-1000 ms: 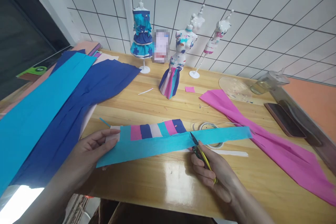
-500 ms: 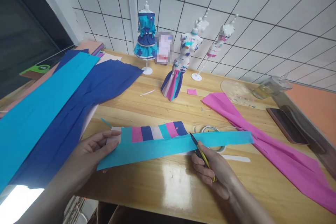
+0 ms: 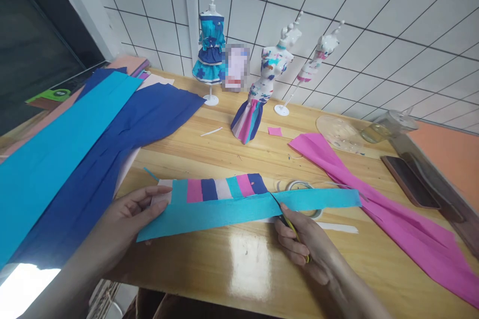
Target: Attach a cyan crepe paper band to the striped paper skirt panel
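Note:
My left hand pinches the left end of a long turquoise crepe paper strip together with a striped crepe paper piece behind it. That piece runs in white, turquoise, pink and dark blue bands. My right hand is closed round scissors with yellow and black handles. Their blades stand across the turquoise strip, close to the right end of the striped piece. Whether the blades are fully closed is hard to make out. Beyond them the strip reaches right, over a tape roll and onto pink crepe paper.
Small dress forms line the wall: one in a blue ruffled dress, one in a striped skirt, others behind. Dark blue and turquoise paper cover the left side. A phone and glass jug are at right.
The scissors have turned so their blades look thinner, and my right hand has shifted slightly right. My left hand keeps its hold on the paper. The view has moved a little.

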Action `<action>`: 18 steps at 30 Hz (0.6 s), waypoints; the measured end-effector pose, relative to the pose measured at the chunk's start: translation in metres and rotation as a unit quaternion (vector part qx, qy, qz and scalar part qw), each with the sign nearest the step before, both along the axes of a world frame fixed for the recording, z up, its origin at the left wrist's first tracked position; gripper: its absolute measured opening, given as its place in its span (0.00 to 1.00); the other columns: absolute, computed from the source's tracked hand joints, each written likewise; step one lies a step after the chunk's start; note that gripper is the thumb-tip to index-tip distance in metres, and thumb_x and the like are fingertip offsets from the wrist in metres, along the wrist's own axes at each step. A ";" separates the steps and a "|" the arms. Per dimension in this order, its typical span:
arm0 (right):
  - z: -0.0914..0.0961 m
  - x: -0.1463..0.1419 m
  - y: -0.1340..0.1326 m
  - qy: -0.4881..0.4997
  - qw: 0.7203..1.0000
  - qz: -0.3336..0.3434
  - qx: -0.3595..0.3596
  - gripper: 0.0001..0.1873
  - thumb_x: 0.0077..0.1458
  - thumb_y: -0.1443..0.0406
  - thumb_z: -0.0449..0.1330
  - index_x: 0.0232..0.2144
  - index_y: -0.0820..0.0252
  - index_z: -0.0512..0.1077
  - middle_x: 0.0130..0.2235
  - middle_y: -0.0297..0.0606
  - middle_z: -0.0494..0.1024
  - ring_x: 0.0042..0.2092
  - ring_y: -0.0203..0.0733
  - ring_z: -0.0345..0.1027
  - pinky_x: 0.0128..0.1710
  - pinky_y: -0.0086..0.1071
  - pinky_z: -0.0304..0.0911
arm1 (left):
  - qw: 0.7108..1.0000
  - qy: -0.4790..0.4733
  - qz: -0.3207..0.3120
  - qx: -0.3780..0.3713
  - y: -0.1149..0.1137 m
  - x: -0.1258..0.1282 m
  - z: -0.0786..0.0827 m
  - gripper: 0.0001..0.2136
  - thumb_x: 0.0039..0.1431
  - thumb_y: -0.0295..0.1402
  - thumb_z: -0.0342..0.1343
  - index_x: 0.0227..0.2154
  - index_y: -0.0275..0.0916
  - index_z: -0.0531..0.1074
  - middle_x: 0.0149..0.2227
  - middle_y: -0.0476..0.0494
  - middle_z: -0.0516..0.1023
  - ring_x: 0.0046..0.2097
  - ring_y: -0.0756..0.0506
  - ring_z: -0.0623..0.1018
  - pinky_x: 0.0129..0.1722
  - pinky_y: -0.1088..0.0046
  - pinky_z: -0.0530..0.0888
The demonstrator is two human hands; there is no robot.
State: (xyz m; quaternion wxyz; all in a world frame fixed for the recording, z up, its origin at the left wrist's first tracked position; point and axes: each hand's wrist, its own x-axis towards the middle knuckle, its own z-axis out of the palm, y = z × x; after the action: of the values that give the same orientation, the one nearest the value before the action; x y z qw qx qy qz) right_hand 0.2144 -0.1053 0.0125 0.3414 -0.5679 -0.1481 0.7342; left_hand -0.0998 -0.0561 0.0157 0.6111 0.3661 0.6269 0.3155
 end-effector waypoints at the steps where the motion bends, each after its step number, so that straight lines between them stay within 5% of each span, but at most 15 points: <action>1: 0.000 0.000 0.000 0.009 1.000 -0.011 -0.005 0.26 0.55 0.51 0.54 0.14 0.61 0.58 0.11 0.21 0.45 0.13 0.23 0.34 0.10 0.20 0.38 | 1.000 0.007 -0.001 0.001 0.000 0.000 0.001 0.24 0.46 0.45 0.62 0.46 0.43 0.69 0.44 0.46 0.77 0.38 0.47 0.77 0.28 0.79 0.73; 6: 0.004 0.001 0.000 0.081 0.993 -0.077 -0.023 0.15 0.57 0.55 0.54 0.33 0.60 0.70 0.17 0.23 0.57 0.13 0.21 0.36 0.09 0.19 0.37 | 0.998 0.048 -0.001 0.039 -0.002 -0.007 0.004 0.23 0.46 0.45 0.62 0.45 0.41 0.70 0.45 0.45 0.76 0.44 0.46 0.75 0.36 0.78 0.73; 10: 0.012 0.004 -0.009 0.112 0.991 -0.064 -0.032 0.15 0.54 0.54 0.57 0.35 0.60 0.71 0.18 0.24 0.57 0.13 0.21 0.36 0.08 0.18 0.35 | 0.994 0.084 -0.028 0.071 -0.004 -0.016 0.007 0.22 0.49 0.45 0.59 0.46 0.43 0.70 0.46 0.45 0.76 0.46 0.44 0.74 0.40 0.74 0.73; 15: 0.021 0.010 -0.036 0.043 0.996 0.030 -0.071 0.22 0.52 0.47 0.55 0.38 0.57 0.73 0.17 0.25 0.61 0.12 0.20 0.37 0.09 0.18 0.35 | 0.977 0.161 -0.051 0.129 -0.010 -0.019 0.017 0.20 0.46 0.44 0.61 0.43 0.46 0.73 0.42 0.47 0.78 0.44 0.43 0.75 0.41 0.73 0.72; 18: 0.020 0.014 -0.052 -0.139 0.978 0.154 0.039 0.25 0.52 0.45 0.53 0.39 0.55 0.75 0.23 0.35 0.72 0.16 0.27 0.56 0.14 0.22 0.53 | 0.970 0.171 -0.007 0.173 -0.014 -0.014 0.024 0.18 0.43 0.43 0.62 0.40 0.46 0.75 0.37 0.48 0.79 0.40 0.43 0.75 0.36 0.75 0.72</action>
State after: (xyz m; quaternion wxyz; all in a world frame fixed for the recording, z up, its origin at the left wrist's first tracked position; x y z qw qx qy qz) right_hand 0.2285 -0.1575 0.0322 0.2221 -0.6212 -0.3079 0.6856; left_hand -0.1140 -0.0702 0.0400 0.4243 0.5189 0.6558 0.3473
